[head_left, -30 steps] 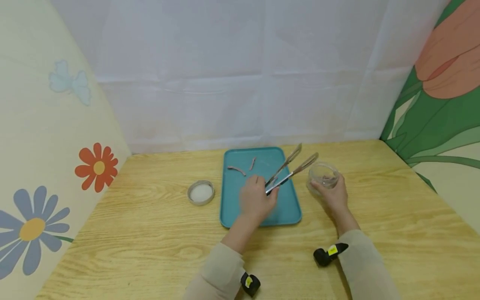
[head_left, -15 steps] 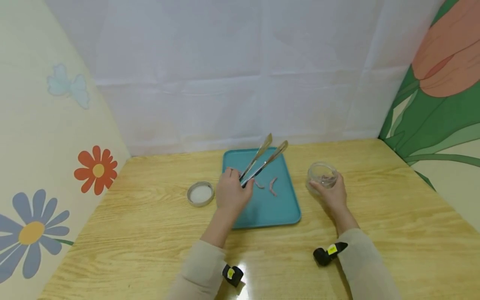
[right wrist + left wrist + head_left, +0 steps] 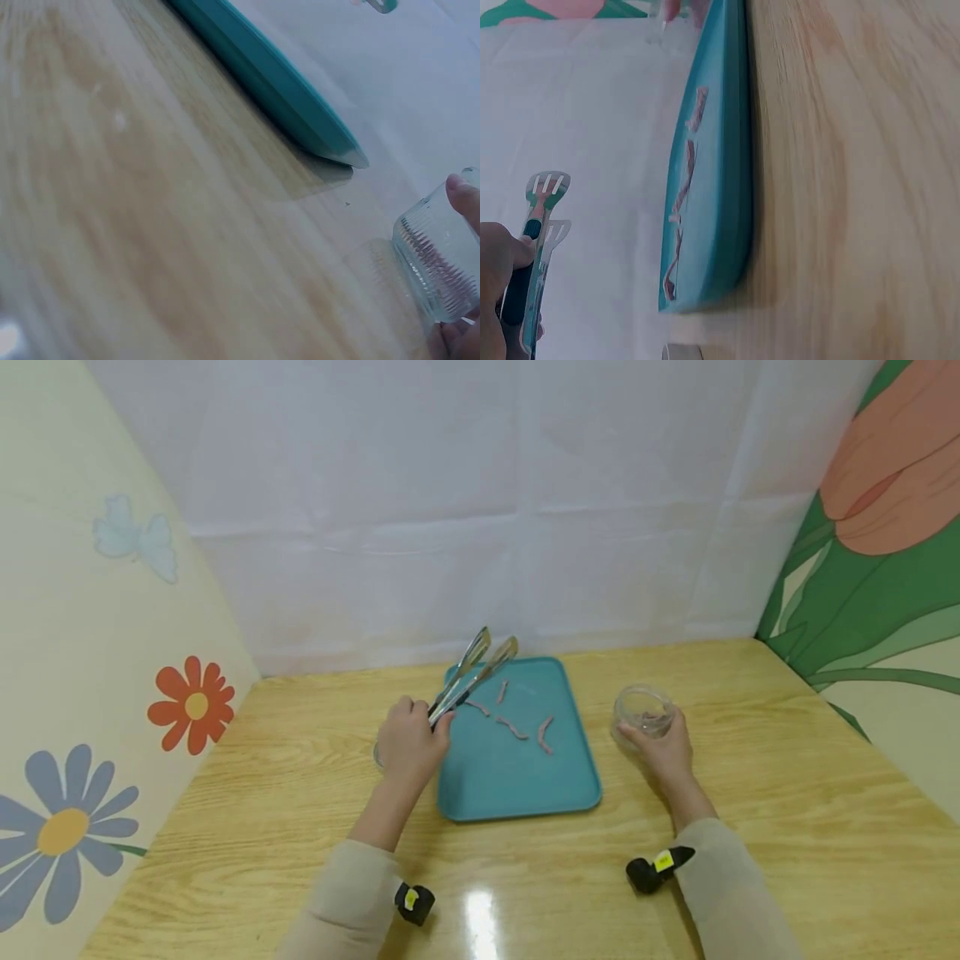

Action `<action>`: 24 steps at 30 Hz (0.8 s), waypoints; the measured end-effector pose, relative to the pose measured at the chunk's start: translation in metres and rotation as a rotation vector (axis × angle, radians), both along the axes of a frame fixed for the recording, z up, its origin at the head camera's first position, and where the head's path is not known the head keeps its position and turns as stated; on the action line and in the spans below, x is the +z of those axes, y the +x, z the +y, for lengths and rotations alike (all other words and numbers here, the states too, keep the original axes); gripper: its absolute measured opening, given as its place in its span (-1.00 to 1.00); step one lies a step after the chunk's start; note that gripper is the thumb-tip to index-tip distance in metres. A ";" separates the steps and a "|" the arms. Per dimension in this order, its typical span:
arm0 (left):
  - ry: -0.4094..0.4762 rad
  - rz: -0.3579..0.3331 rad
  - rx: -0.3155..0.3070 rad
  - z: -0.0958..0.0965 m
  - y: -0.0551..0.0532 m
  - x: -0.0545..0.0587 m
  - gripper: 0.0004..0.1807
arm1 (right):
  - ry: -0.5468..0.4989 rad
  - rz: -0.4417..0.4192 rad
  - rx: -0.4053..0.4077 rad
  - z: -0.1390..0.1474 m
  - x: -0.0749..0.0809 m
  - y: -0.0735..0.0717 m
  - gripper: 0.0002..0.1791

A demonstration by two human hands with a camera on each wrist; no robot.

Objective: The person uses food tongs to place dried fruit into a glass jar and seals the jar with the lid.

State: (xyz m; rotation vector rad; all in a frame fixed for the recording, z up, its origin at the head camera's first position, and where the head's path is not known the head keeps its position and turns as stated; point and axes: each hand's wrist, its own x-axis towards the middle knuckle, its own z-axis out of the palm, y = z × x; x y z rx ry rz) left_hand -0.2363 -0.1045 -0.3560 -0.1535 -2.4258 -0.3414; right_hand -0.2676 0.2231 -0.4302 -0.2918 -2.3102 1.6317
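My left hand [image 3: 411,745] grips metal tongs [image 3: 472,675] with dark grips, their slotted ends apart and with nothing between them. It is over the left edge of a blue tray [image 3: 517,789], on which several thin pinkish strips [image 3: 512,727] lie scattered. A round lid [image 3: 377,755] is mostly hidden behind this hand. On the right, my right hand [image 3: 666,747] holds a clear glass jar [image 3: 637,700] upright on the table. In the right wrist view the ribbed jar [image 3: 431,251] shows something pinkish near its bottom.
The wooden table [image 3: 277,827] reaches back to a white sheet [image 3: 405,527]. Flower-painted panels stand at the left [image 3: 112,652] and right [image 3: 892,602]. A black camera [image 3: 415,903] is strapped at the left wrist, another [image 3: 651,872] at the right.
My left hand has moved left with the tongs, from over the tray's middle to its left edge, uncovering the strips and covering the lid. My right hand stays on the jar.
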 end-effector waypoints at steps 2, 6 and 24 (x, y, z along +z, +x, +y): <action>-0.019 0.038 -0.004 -0.006 -0.001 -0.002 -0.61 | -0.010 0.004 0.003 0.000 0.000 0.000 0.03; -0.054 0.093 -0.004 -0.018 -0.004 -0.006 -0.62 | -0.027 0.011 0.007 0.000 -0.001 0.000 0.02; -0.191 -0.109 0.088 -0.050 -0.016 -0.010 -0.66 | 0.016 -0.014 0.010 0.001 -0.001 0.000 0.05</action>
